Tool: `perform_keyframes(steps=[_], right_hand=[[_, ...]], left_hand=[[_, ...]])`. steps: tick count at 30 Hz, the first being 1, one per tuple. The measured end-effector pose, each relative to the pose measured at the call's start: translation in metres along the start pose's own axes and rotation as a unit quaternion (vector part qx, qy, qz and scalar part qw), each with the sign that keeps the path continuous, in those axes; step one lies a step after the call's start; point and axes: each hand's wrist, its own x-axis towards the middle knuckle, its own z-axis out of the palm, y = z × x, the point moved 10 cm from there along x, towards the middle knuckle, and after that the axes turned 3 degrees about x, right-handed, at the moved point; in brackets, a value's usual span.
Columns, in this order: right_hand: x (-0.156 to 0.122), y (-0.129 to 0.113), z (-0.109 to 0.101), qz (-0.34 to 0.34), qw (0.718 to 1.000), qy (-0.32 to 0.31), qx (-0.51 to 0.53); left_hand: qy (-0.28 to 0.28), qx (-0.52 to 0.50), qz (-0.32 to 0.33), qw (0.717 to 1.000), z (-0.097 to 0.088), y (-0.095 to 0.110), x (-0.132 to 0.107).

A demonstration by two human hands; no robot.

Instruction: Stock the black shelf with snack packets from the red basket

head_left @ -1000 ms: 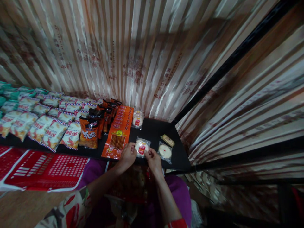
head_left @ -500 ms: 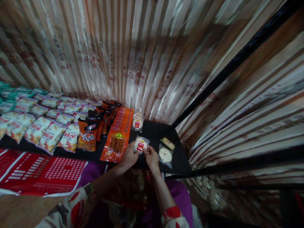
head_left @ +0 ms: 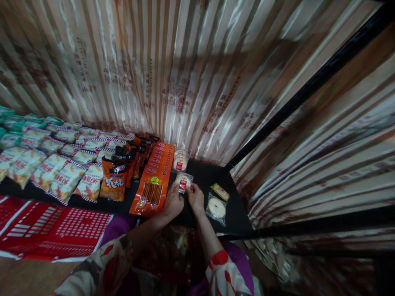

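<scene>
Between my hands is a clear-wrapped round white cake [head_left: 184, 181] with a red label, just in front of a short row of matching wrapped cakes [head_left: 180, 161]. My left hand [head_left: 173, 202] grips its near left edge. On its near right edge, the fingers of my right hand [head_left: 195, 196] are closed. Just left of my left hand lies an orange packet of brown snack sticks [head_left: 151, 187]. To the right of my right hand are another wrapped round cake [head_left: 216, 207], with a small red dot, and a small yellowish wrapped bar [head_left: 220, 192].
Orange-and-black snack bags [head_left: 112, 181] and rows of white chip bags [head_left: 66, 181] fill the left of the black table [head_left: 237, 213]. A striped curtain [head_left: 185, 82] hangs behind. A black pole [head_left: 296, 94] slants up at the right. A red crate-like panel [head_left: 58, 230] is below left.
Both hands have moved the wrapped cake slightly farther away, closer to the matching cakes at the back. The camera view has shifted a little.
</scene>
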Motion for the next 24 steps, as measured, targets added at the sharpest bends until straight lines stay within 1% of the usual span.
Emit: perform_keyframes(steps=[5, 11, 17, 24], right_hand=[[0.013, -0.009, 0.006, -0.008, 0.999, -0.003, -0.031], [0.029, -0.019, 0.011, -0.019, 0.998, 0.013, -0.050], [0.044, -0.022, 0.013, -0.035, 0.996, 0.044, -0.073], [0.052, -0.023, 0.018, -0.037, 0.996, 0.040, -0.071]], left_hand=[[-0.006, 0.002, 0.012, 1.000, -0.001, 0.005, 0.011], [-0.016, 0.008, 0.022, 1.000, -0.001, 0.006, 0.025], [-0.034, 0.061, 0.019, 0.997, 0.001, 0.009, 0.037], [-0.046, 0.077, 0.016, 0.996, 0.001, 0.012, 0.047]])
